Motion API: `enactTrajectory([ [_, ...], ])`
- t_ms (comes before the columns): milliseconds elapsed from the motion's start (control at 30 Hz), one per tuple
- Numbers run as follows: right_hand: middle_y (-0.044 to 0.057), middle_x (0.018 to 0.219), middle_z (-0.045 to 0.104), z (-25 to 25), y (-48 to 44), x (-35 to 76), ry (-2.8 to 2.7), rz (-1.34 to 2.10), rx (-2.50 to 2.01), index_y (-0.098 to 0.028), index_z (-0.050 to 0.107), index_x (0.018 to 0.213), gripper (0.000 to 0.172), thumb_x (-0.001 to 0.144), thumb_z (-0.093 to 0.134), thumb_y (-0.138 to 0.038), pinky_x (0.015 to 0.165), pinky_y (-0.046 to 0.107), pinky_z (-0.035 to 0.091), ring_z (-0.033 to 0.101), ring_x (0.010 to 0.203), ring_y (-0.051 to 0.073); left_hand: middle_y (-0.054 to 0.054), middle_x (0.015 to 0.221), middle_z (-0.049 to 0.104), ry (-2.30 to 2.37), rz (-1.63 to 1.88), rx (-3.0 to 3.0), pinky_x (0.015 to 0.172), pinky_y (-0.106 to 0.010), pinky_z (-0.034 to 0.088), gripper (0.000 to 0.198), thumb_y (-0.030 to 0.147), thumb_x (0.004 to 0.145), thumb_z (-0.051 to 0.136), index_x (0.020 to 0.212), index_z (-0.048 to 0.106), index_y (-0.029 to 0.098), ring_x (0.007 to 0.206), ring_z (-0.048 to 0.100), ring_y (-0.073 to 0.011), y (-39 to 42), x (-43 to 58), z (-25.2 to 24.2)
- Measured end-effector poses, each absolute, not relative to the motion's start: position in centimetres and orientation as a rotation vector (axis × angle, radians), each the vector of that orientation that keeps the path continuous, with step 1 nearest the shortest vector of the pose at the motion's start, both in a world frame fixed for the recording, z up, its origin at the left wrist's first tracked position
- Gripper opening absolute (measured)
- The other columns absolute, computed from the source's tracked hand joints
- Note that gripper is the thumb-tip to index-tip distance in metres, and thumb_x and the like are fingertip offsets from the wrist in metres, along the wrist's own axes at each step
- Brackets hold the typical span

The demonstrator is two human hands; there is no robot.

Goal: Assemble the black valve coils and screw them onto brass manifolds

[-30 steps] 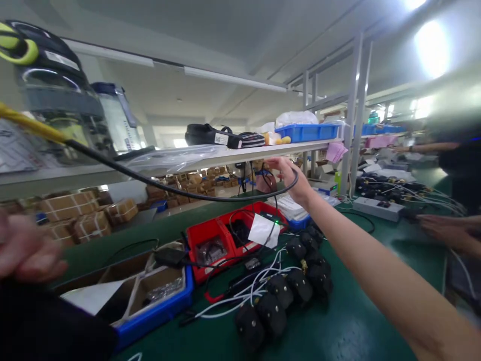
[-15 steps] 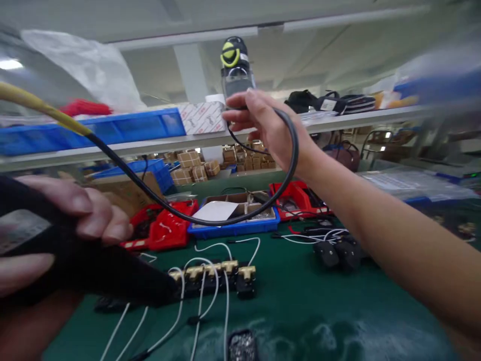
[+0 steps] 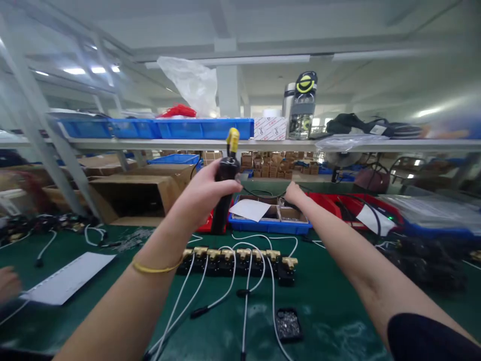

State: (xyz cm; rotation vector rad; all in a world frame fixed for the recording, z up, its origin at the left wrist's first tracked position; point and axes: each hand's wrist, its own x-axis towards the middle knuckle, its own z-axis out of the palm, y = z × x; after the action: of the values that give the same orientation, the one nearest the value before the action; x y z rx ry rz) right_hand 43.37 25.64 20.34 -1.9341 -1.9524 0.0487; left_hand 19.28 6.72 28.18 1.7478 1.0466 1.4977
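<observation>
My left hand (image 3: 214, 188) is wrapped round a black cylindrical tool (image 3: 221, 210) with a yellow cable end (image 3: 233, 140) at its top, held upright above the bench. My right hand (image 3: 295, 194) is closed over the blue parts tray (image 3: 270, 225), on a black cable that runs out on both sides of it. Below the hands, a row of black units with brass fittings (image 3: 227, 254) stands on the green bench, white cables trailing toward me. A small black dish of screws (image 3: 288, 325) sits in front of the row's right end.
A white sheet (image 3: 71, 278) lies at left beside another person's hand (image 3: 9, 284). Behind are an open cardboard box (image 3: 131, 193) and a shelf (image 3: 169, 144) with blue bins and bottles. Red trays (image 3: 330, 203) and a dark heap of parts (image 3: 421, 260) are at right.
The view has shifted left and back. My left hand has carried the tool from the near left to above the row's back. My right hand has come down from shelf height with the cable.
</observation>
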Motion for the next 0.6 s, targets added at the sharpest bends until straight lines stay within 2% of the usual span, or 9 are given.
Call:
enactTrajectory([
  [133, 0.011, 0.131, 0.062, 18.0, 25.4, 41.3, -1.993, 0.058, -1.965, -0.017, 0.060, 0.130, 0.039, 0.097, 0.066, -0.037, 0.093, 0.046, 0.058, 0.065, 0.111, 0.025, -0.002, 0.086, 0.066, 1.124, 1.329, 2.023, 0.074, -0.034, 0.048, 0.028, 0.020, 0.068, 0.073, 0.093, 0.061, 0.019, 0.079, 0.060, -0.0178, 11.6, 20.3, 27.1],
  [300, 0.011, 0.132, 0.062, 18.0, 23.0, 42.1, -2.080, 0.047, -1.816, -0.017, 0.057, 0.134, 0.041, 0.097, 0.065, -0.036, 0.095, 0.048, 0.056, 0.065, 0.112, 0.025, -0.002, 0.087, 0.065, 1.155, 1.403, 2.041, 0.076, -0.034, 0.047, 0.025, 0.029, 0.074, 0.077, 0.089, 0.059, 0.019, 0.080, 0.058, -0.0179, 16.5, 23.2, 24.9],
  [367, 0.012, 0.125, 0.066, 18.5, 21.0, 43.3, -2.083, 0.044, -1.759, -0.016, 0.051, 0.140, 0.046, 0.097, 0.064, -0.028, 0.093, 0.047, 0.056, 0.068, 0.106, 0.025, -0.002, 0.088, 0.065, 1.151, 1.402, 2.035, 0.079, -0.035, 0.047, 0.028, 0.032, 0.075, 0.078, 0.090, 0.059, 0.019, 0.083, 0.059, -0.0187, 17.9, 24.6, 24.1],
  [433, 0.017, 0.109, 0.072, 18.9, 18.6, 44.4, -2.065, 0.041, -1.708, -0.011, 0.046, 0.142, 0.051, 0.094, 0.059, -0.017, 0.088, 0.046, 0.056, 0.072, 0.097, 0.029, -0.002, 0.091, 0.066, 1.141, 1.395, 2.036, 0.082, -0.035, 0.047, 0.029, 0.032, 0.076, 0.079, 0.093, 0.060, 0.019, 0.086, 0.060, -0.0197, 19.1, 26.1, 23.5],
  [533, 0.012, 0.087, 0.075, 18.8, 16.1, 44.9, -2.064, 0.110, -1.582, -0.016, 0.063, 0.116, 0.027, 0.090, 0.055, -0.016, 0.079, 0.041, 0.055, 0.073, 0.083, 0.030, -0.005, 0.099, 0.069, 1.102, 1.435, 2.036, 0.087, -0.036, 0.048, 0.031, 0.032, 0.079, 0.079, 0.100, 0.060, 0.018, 0.093, 0.062, -0.0212, 20.7, 28.6, 22.8],
  [600, 0.010, 0.088, 0.076, 18.3, 15.8, 44.6, -2.048, 0.192, -1.464, -0.019, 0.066, 0.101, 0.015, 0.088, 0.059, -0.023, 0.076, 0.037, 0.055, 0.073, 0.083, 0.027, -0.006, 0.103, 0.070, 1.069, 1.470, 2.034, 0.089, -0.036, 0.049, 0.035, 0.034, 0.080, 0.079, 0.105, 0.060, 0.018, 0.097, 0.064, -0.0221, 21.4, 30.6, 22.6],
])
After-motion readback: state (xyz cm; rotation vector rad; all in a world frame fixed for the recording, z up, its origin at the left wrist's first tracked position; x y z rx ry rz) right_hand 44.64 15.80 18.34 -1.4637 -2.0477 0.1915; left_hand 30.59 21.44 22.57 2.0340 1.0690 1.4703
